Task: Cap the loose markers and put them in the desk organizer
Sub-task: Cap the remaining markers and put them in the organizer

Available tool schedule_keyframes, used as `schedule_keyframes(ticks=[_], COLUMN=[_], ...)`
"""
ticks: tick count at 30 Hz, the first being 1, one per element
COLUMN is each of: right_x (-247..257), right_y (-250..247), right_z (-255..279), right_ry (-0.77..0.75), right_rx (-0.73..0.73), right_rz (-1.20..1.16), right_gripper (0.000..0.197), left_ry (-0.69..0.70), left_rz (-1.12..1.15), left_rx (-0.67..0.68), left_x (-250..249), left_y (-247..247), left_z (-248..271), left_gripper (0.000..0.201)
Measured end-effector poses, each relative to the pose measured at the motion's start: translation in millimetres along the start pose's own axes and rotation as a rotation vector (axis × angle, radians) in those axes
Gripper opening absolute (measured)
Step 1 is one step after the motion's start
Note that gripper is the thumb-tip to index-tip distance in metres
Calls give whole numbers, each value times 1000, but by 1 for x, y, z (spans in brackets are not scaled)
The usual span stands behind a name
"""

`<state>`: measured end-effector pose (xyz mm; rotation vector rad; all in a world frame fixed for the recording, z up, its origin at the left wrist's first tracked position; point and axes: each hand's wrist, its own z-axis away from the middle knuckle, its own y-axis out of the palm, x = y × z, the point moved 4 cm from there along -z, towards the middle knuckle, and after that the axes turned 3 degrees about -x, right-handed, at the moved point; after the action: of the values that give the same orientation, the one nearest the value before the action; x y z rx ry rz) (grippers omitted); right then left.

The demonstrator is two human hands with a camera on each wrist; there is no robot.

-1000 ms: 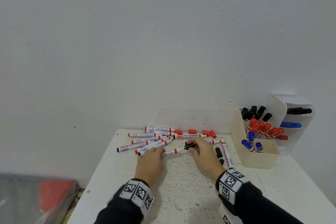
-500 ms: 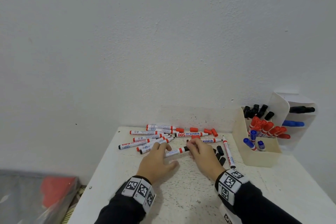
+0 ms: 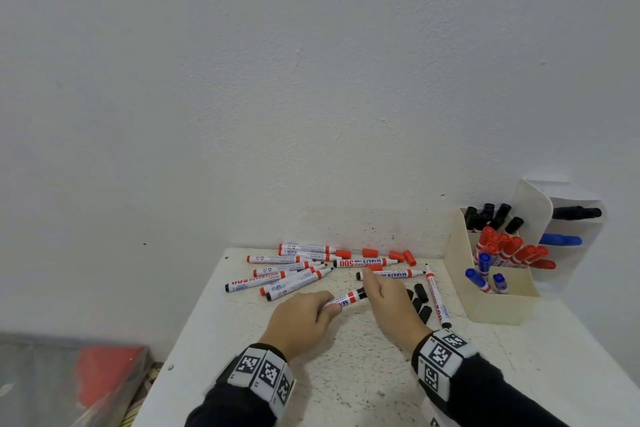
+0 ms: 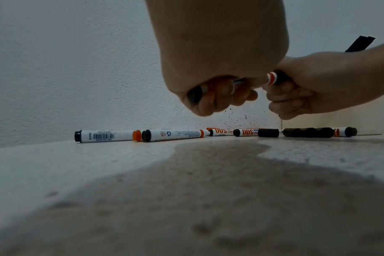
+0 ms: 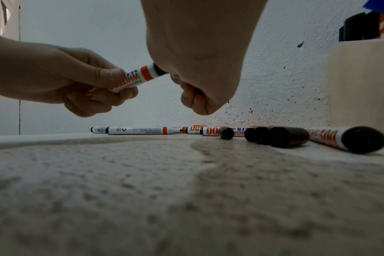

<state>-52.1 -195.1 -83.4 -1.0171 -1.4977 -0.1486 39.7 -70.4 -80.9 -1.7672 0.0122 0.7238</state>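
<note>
Both hands are lifted just off the white table [image 3: 346, 374], working on a single whiteboard marker [image 3: 346, 298]. The left hand [image 3: 301, 319] has its fingers and thumb curled round the barrel near its rear end. The right hand [image 3: 391, 305] is closed over the other end, where a black cap [image 3: 362, 293] sits on the marker's tip; from the head view only a bit of that cap shows beside the red band. Whether the cap is pushed fully home I cannot tell.

The marker's long axis runs left to right across the table, tilted a little so the capped end points to the right and away toward the wall, slightly higher than the rear end in the left hand. In the right wrist view the printed barrel [image 5: 138, 78] slants up from the left hand's fingers [image 5: 112, 74] into the right palm.

Behind the hands a scatter of uncapped markers [image 3: 287, 274] lies flat near the wall, most pointing roughly rightward, with loose red caps [image 3: 398, 256] among them. A few loose black caps [image 3: 420, 302] lie just right of the right hand, and one more marker [image 3: 437, 295] lies beside them, running front to back. At the right of the table stands the cream desk organizer [image 3: 498, 308], holding capped black, red and blue markers in separate compartments.
</note>
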Motion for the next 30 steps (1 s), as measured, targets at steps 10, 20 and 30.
schedule_keyframes(ticks=[10, 20, 30], right_x=[8, 3, 6], right_y=[3, 6, -6], right_z=[4, 3, 2], right_ry=[-115, -98, -78], right_rx=[63, 106, -73], right_rz=[-2, 9, -68], right_gripper=[42, 34, 34], left_ry=[-97, -97, -246], left_rz=[303, 281, 254], left_rx=[110, 50, -431], left_x=[2, 6, 24], left_y=[7, 4, -11], left_z=[3, 1, 1], left_gripper=[37, 31, 35])
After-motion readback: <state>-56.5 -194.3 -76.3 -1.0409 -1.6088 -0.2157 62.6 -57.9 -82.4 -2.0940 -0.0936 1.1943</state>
